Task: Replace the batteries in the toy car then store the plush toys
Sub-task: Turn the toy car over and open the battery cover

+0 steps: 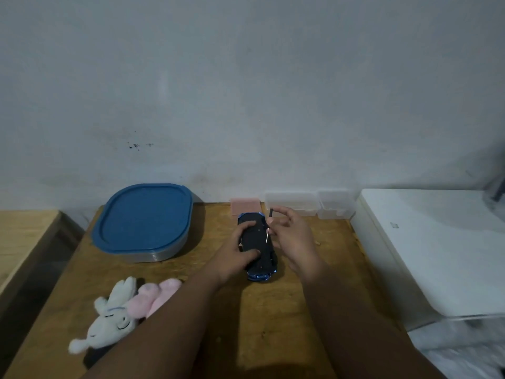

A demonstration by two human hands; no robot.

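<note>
The car (257,236) is belly-up mid-counter (300,310), gripped by the left hand (237,255). The right hand (293,236) pinches a screwdriver (268,228), tip on the underside. Probably unscrewing the battery cover: steady the car, keep the driver square, press while turning.

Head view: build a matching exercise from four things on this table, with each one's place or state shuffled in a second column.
Things
1. toy car
2. screwdriver
3. container
4. white plush toy

Places or states
A. lying at the near left of the table
B. pinched in the right hand
C. underside up, gripped by the left hand
D. at the back left, blue lid on

Pairs: 1-C, 2-B, 3-D, 4-A
</note>
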